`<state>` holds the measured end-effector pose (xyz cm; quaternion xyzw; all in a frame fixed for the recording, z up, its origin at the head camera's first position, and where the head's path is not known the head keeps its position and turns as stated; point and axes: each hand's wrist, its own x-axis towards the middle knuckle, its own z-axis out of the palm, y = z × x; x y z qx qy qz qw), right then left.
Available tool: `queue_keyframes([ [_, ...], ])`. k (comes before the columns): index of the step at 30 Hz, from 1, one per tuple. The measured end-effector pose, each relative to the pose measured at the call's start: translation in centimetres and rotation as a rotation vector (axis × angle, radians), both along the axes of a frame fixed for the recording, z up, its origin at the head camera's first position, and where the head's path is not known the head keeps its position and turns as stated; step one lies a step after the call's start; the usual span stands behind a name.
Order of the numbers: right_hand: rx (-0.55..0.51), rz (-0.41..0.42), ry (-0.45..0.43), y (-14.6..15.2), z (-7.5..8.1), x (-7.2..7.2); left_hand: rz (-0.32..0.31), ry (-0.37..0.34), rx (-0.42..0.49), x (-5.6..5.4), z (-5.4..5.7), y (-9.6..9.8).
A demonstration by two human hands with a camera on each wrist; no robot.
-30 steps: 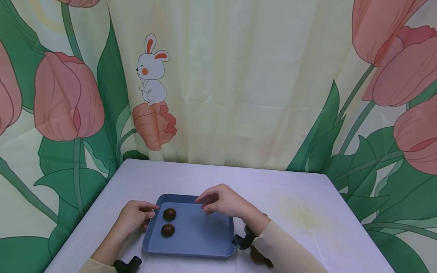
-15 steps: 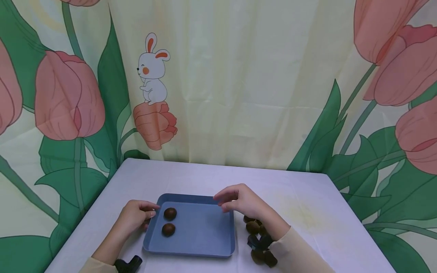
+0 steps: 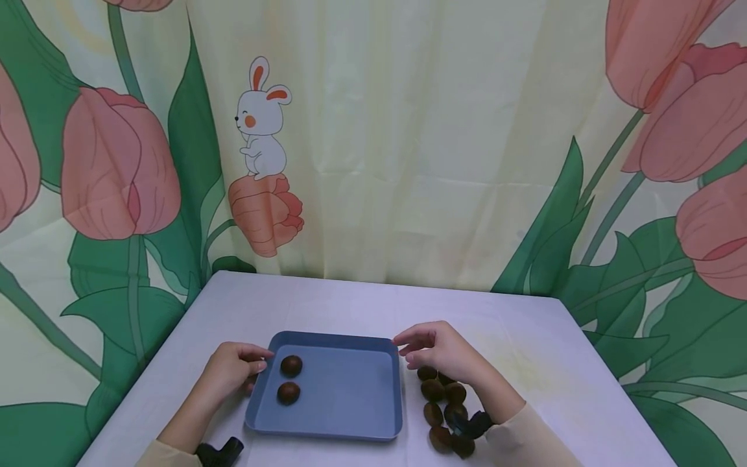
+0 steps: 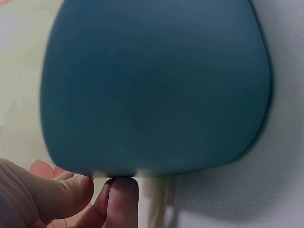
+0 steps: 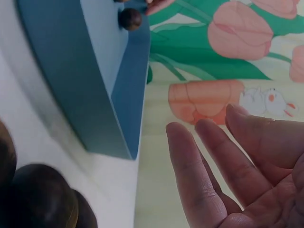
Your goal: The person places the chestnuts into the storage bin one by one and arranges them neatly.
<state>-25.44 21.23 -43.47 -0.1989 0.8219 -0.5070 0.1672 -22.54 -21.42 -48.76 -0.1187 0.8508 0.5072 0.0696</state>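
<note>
Two brown chestnuts [image 3: 290,379] lie at the left side of a shallow blue tray [image 3: 344,415], one behind the other. At the tray's left rim is my left hand [image 3: 230,370], its fingertips touching the edge with the index finger stretched forward. The left wrist view shows the tray's outer wall [image 4: 156,85] close up, with the thumb and fingers [image 4: 122,202] at its edge. My right hand [image 3: 440,347] hovers beside the tray's right rim, fingers apart and loosely bent. Nothing is between the fingers [image 5: 183,161] in the right wrist view.
Several more chestnuts [image 3: 432,390] lie in a cluster on the white tablecloth [image 3: 554,402], right of the tray and partly under my right forearm. A curtain [image 3: 397,162] printed with tulips and a rabbit hangs behind the table. Each wrist wears a black camera [image 3: 475,425].
My right hand has moved right, from over the tray to just past its right rim, uncovering more of the chestnut cluster. The left hand, the tray and its two chestnuts have stayed put.
</note>
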Motion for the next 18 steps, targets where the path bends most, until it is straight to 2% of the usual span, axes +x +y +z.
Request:
queue_keyframes([
  [18,0.146,-0.159,0.075,5.9,-1.1,0.3,0.003,0.008,0.015,0.1,-0.1,-0.1],
])
